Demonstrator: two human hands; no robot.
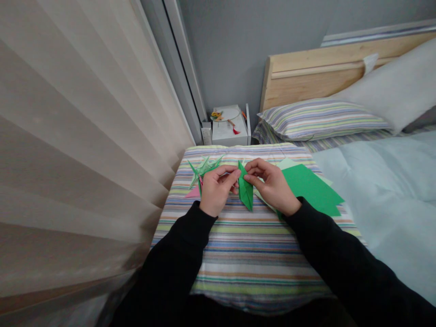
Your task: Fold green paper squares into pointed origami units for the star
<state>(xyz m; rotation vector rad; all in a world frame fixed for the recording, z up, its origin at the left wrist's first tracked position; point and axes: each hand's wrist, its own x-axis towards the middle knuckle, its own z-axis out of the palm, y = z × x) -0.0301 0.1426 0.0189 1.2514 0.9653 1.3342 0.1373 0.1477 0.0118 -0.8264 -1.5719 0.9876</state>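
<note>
Between my two hands, above the striped cloth (238, 254), is a folded green paper (245, 193), a long narrow diamond with pointed ends. My left hand (220, 186) pinches its left edge near the upper part. On the other edge, my right hand (270, 184) grips it between thumb and fingers. Just past my left hand lie folded green paper cranes (204, 167), with a pink paper piece (193, 192) beside them. Under and beyond my right wrist are flat green paper sheets (311, 188), some of them paler; my wrist hides part of this stack.
A pale curtain (102, 136) hangs close along the left. Beyond the cloth stands a small white cabinet (230, 136) with a round hoop and a red tassel on top. To the right is a bed with a light blue quilt (391, 181), a striped pillow (323, 119) and a wooden headboard (306, 84).
</note>
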